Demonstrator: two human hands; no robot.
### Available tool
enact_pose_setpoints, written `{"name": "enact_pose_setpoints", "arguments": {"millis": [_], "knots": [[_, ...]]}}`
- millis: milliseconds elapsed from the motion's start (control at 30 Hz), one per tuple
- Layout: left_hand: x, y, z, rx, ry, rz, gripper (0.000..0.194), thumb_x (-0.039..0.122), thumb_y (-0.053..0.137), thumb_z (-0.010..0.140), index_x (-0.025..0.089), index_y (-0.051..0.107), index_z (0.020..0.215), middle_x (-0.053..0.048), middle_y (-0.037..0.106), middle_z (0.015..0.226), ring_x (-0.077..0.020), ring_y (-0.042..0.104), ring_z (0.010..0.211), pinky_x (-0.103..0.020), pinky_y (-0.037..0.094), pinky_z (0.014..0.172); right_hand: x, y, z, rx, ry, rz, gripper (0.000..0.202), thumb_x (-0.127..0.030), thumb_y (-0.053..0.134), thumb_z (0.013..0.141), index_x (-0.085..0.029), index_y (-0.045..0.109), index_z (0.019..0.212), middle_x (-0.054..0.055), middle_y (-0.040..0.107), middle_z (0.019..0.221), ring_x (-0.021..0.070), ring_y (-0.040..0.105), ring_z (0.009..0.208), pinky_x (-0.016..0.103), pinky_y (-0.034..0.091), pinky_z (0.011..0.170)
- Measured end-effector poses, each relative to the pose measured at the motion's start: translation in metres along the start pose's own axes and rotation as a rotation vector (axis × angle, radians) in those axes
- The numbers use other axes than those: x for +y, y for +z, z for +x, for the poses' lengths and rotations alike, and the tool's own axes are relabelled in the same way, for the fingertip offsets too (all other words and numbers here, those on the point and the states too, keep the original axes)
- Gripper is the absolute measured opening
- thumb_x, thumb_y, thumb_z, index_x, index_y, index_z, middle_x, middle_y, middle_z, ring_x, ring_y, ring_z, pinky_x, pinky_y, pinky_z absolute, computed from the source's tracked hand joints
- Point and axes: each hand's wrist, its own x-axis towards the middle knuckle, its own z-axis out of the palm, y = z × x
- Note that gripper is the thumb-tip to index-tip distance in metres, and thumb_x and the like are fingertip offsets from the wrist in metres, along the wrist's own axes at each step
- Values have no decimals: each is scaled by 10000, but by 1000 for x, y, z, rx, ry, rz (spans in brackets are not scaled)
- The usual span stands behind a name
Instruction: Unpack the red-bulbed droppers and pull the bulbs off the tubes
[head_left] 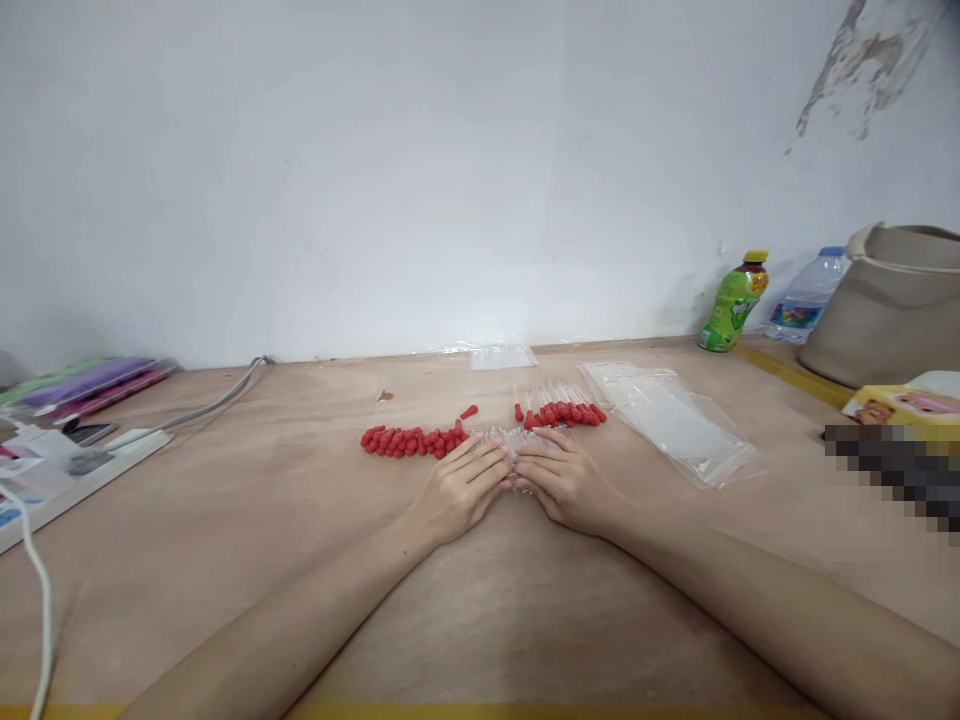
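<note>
My left hand (463, 487) and my right hand (559, 478) meet at the middle of the table. Their fingers are held together and curve over a bunch of thin clear tubes (510, 439), gripping it from both sides; the thumbs and the lower part of the bunch are mostly hidden. By my left fingertips runs a row of red rubber bulbs (409, 441). One loose red bulb (469, 411) lies just beyond. Behind my right hand is a pile of droppers (568, 411), red bulbs towards me and thin clear tubes pointing away.
Clear plastic bags (675, 422) lie to the right, and a smaller bag (502, 357) is near the wall. At the back right stand a green bottle (733, 303), a water bottle (804, 298) and a beige bucket (877, 310). A power strip (97, 475) with cables is at left.
</note>
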Motion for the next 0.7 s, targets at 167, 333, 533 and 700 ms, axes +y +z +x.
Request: {"name": "enact_pose_setpoints", "arguments": {"millis": [167,333,533,700], "knots": [[2,-4,0,-40,14,-3,158,165,521,822,121,586,959,-92,656,1039,-194,569,1053,-409,416,983,0,1,-4,-19,-33,11,142,-113,454,842,-148,591,828,48,673,834,134,607,869,390,390,985],[4,-8,1,-57,-8,-43,142,169,505,825,135,592,932,-75,671,1005,-182,579,1038,-406,395,1000,-3,-2,-2,-31,-47,16,141,-132,452,854,-146,589,829,43,669,820,135,603,885,398,385,1003],[4,-10,-1,-89,-46,-91,142,173,481,834,150,591,923,-64,682,962,-183,588,1021,-414,399,990,-4,-6,-2,-49,-78,5,163,-136,439,862,-154,596,825,35,668,790,139,604,906,405,386,1012],[5,-14,-3,-90,-28,-103,136,163,488,831,140,586,922,-69,683,956,-184,597,1005,-398,423,965,-3,-9,-2,-44,-131,-23,153,-127,449,858,-146,600,875,39,676,819,150,593,956,411,377,1024]]}}
